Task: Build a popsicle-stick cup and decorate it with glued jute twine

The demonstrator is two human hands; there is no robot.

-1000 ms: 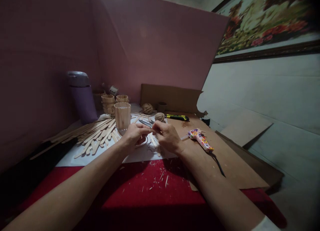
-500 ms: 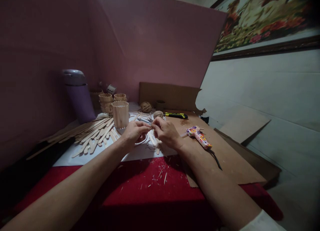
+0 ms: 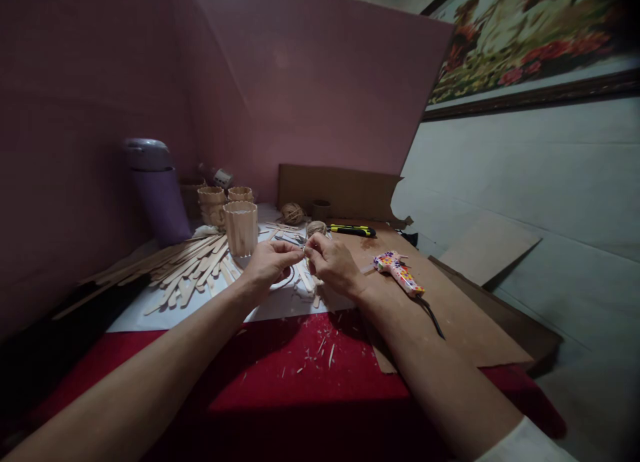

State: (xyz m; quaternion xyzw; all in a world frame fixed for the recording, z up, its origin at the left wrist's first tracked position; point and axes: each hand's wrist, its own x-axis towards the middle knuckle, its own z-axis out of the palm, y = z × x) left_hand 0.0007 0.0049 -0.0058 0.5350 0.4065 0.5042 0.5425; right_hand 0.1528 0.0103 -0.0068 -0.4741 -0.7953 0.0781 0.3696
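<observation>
My left hand [image 3: 270,265] and my right hand [image 3: 330,262] meet fingertip to fingertip above the white paper [image 3: 265,309]. Both are pinched closed, and whatever sits between the fingertips is too small to make out. Under the left fingers a dark, curved edge shows, partly hidden. Behind the hands lie balls of twine [image 3: 316,229]. To the left of my left hand stands a cup made of wooden sticks [image 3: 241,229]. Loose wooden sticks [image 3: 316,295] lie below and between the hands.
A fan of wooden craft sticks [image 3: 195,269] covers the left, near a purple bottle [image 3: 163,202]. On the cardboard [image 3: 450,322] at right rest a flowered glue gun [image 3: 400,273] and a yellow-black utility knife [image 3: 353,231]. Wood splinters litter the red cloth [image 3: 295,382].
The two hands stay almost in place, fingertips still together. Only the fingers shift slightly, and the thin upright bit seen above them before no longer shows.
</observation>
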